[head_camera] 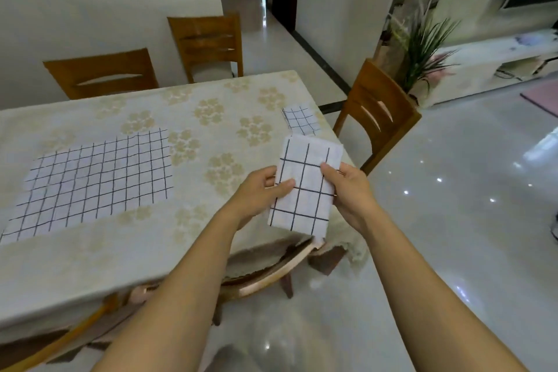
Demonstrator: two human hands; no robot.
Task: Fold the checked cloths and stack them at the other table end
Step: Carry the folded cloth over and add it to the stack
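Observation:
A folded white cloth with dark checks [305, 190] is held up above the table's near right corner. My left hand [262, 190] pinches its left edge with the thumb on top. My right hand [347, 187] grips its right edge, thumb on the front face. A small folded checked cloth [300, 118] lies on the table near the far right edge. A large checked cloth [96, 181] lies spread flat on the left part of the table.
The table [211, 118] wears a cream cloth with a floral print. Wooden chairs stand behind it [208, 42], [102, 75], at its right end [377, 112], and one is tucked under the near side [271, 269]. A potted plant [422, 48] stands on the glossy floor to the right.

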